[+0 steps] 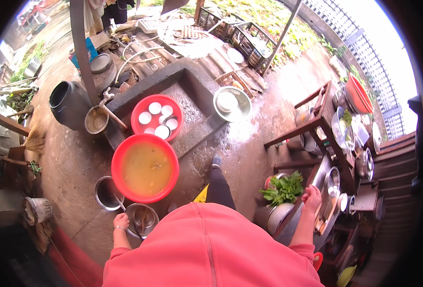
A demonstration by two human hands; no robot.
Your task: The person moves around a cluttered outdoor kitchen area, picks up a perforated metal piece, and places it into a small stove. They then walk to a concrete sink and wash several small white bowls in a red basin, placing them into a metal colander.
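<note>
My left hand [121, 221], with a band at the wrist, hangs by a steel basin [145, 219]. Its fingers are curled, and whether they touch the utensil handle beside them is unclear. That handle leans out of a steel pot [105, 193] of dark liquid. Forward of these, a red basin [116, 179] holds cloudy yellowish water. A second red basin [135, 116], on the sink's edge, contains several white bowls [154, 108]. On the right, my right hand [311, 197] is raised near a metal counter [286, 224], fingers loosely bent, nothing visible in them. Leafy greens [285, 188] lie close to it.
A low concrete sink [197, 104] stands ahead, with a colander [245, 113] of white dishes at its right corner. A tap [108, 94] and a dark jar [66, 107] are to the left. A wooden table [294, 131] bears cookware at right. The floor looks wet.
</note>
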